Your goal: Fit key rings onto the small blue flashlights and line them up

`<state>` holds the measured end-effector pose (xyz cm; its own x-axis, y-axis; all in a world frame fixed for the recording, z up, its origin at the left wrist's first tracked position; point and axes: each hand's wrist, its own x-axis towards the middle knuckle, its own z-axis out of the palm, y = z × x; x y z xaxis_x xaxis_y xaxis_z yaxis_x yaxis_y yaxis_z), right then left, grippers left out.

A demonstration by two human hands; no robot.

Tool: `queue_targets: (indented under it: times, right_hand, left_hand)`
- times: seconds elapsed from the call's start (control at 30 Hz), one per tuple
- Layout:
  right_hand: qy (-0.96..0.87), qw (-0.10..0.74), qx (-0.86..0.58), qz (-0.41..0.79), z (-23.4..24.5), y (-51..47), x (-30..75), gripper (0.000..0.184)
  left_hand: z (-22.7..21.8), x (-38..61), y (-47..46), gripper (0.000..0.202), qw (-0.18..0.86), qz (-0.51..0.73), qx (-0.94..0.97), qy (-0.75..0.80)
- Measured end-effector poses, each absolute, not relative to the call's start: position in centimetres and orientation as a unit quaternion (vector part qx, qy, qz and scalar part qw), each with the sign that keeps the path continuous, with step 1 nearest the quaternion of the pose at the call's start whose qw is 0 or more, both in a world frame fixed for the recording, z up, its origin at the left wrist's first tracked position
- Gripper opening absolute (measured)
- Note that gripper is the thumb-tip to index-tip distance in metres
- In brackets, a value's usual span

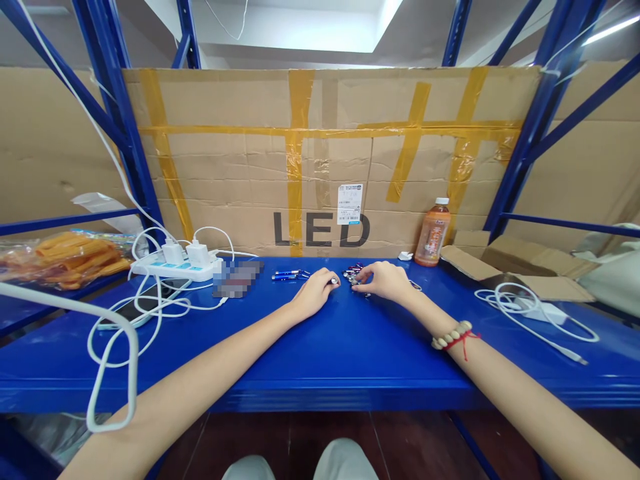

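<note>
My left hand (314, 295) rests at the middle of the blue shelf top (320, 353), its fingers curled round a small thing with a pale, shiny end (334, 281); most of that thing is hidden. To the right, my right hand (385, 280) reaches down with bent fingers to a small pile of shiny purple and silver pieces (353, 271). Its fingertips touch the pile, and what they pinch is too small to name. Several slim blue metallic cylinders with silver ends (289, 275) lie side by side, left of my left hand.
A white power strip (175, 268) with plugs and looped cables stands left, by a phone (145, 303) and a blurred dark object (238, 279). An orange drink bottle (433, 233), an open cardboard box (520, 263) and a white charger (543, 311) are right. Taped cardboard (230, 173) closes the back.
</note>
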<state>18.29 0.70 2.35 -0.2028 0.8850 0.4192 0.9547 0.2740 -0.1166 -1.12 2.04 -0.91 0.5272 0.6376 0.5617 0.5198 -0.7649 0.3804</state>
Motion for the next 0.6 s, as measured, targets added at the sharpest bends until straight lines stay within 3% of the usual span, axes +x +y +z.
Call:
queue_targets:
  times: [0.23, 0.6]
  right_hand:
    - [-0.761, 0.151, -0.626, -0.077, 2.4, 0.63, 18.39, 0.015]
    - [-0.778, 0.142, -0.608, -0.072, 1.9, 0.88, 18.35, 0.017]
  left_hand:
    - [-0.87, -1.11, 1.8, 0.015, 0.074, 0.342, 0.871, 0.344]
    - [-0.95, -1.13, 1.85, 0.014, 0.076, 0.329, 0.874, 0.349]
